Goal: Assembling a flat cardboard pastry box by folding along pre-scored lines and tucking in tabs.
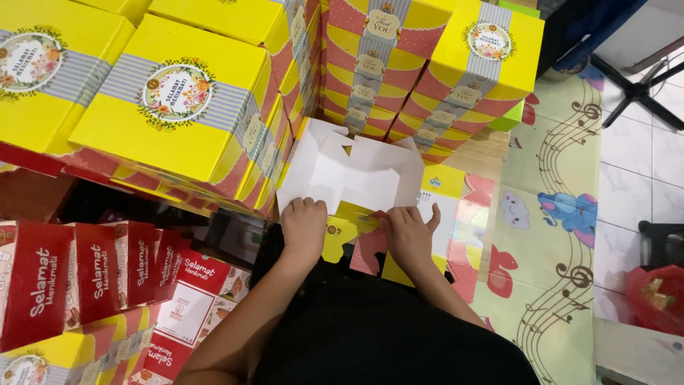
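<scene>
Left hand [303, 227] and right hand [408, 235], fingers pressed flat on the unfolded box blank [356, 175], which extends away from both toward the stacked yellow boxes [399, 78].

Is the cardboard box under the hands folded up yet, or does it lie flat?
Flat. The box blank lies spread out, white inside facing up, flaps unfolded. The left hand and right hand press on its near edge.

Flat carton [356, 175]: white inside, yellow and red printed flaps
Stacked boxes [171, 107]: yellow, grey-striped band, floral medallion
Floor mat [556, 214]: pale green, music notes, elephant
</scene>
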